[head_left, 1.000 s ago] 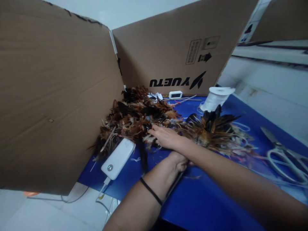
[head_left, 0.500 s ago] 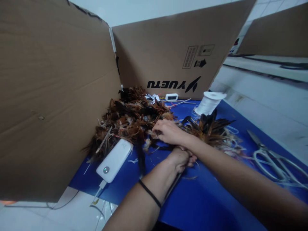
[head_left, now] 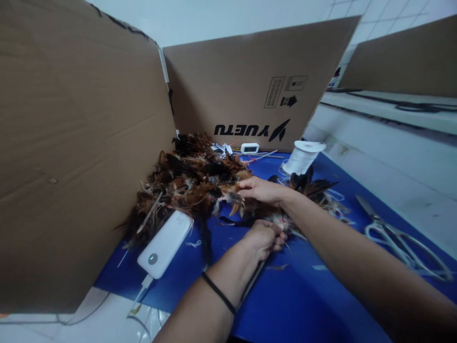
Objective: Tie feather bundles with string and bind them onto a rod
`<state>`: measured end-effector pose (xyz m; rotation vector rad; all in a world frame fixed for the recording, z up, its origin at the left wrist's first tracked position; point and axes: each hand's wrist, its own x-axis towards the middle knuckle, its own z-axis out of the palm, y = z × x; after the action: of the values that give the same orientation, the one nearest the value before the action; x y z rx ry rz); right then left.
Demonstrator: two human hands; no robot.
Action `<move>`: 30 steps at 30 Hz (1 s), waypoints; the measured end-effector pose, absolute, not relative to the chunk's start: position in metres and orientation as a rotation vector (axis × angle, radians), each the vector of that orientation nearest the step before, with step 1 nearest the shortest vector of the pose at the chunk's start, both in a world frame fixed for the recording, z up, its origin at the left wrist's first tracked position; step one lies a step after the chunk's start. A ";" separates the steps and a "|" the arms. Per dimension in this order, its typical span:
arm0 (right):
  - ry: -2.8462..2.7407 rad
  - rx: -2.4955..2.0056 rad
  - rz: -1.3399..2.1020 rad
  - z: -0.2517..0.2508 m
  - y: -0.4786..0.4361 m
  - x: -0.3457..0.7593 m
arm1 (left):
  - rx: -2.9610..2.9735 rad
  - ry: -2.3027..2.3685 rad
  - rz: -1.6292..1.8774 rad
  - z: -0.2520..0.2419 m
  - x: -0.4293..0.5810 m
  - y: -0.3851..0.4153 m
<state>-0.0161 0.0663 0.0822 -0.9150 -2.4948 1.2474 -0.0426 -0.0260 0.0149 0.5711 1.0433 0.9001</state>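
Brown and black feathers (head_left: 193,178) lie in a big pile against the cardboard at the left back. My left hand (head_left: 266,238), low over the blue table, is closed round the pale, red-tied base of a feather bundle (head_left: 282,220). My right hand (head_left: 262,190) is just beyond it, its fingertips pinched on a small feather tuft (head_left: 233,200) at the pile's right edge. Part of the bundle is hidden under my right wrist. More dark feathers (head_left: 312,186) lie behind my right forearm.
A white power bank (head_left: 166,245) with a cable lies left. A white spool (head_left: 303,157) stands at the back right, near a small white device (head_left: 249,148). Metal scissors (head_left: 396,238) lie right. Cardboard panels (head_left: 250,85) border the blue table (head_left: 285,300).
My right hand has shifted slightly away from my left, showing the bundle's red-tied base. A feather tuft now shows at its fingertips. The view has shifted slightly.
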 end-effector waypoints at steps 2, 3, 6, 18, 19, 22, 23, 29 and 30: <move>-2.513 -1.007 1.022 0.083 0.073 -0.011 | 0.577 1.028 0.905 0.015 -0.043 -0.027; -2.492 -1.078 0.850 0.084 0.076 -0.009 | 0.580 1.024 0.906 0.015 -0.043 -0.027; -2.373 -1.135 0.452 0.086 0.076 -0.011 | 0.591 1.018 0.901 0.015 -0.044 -0.028; -2.971 -0.995 0.250 0.087 0.043 -0.050 | 0.597 1.032 0.916 0.013 -0.042 -0.027; -2.975 -1.042 0.221 0.087 0.043 -0.050 | 0.599 1.038 0.916 0.013 -0.042 -0.027; -2.951 -1.022 0.291 0.085 0.045 -0.049 | 0.599 1.063 0.891 0.012 -0.042 -0.026; -2.923 -1.003 0.322 0.085 0.047 -0.048 | 0.595 1.066 0.884 0.011 -0.042 -0.026; -2.668 -0.980 0.132 0.083 0.063 -0.064 | 0.583 1.042 0.915 0.009 -0.040 -0.026; -2.659 -0.958 0.092 0.083 0.067 -0.069 | 0.577 1.044 0.930 0.009 -0.040 -0.027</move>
<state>-0.0692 0.0668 0.0831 -0.9577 -2.6589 0.0921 -0.0402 -0.0267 0.0089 0.5771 1.0438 0.9297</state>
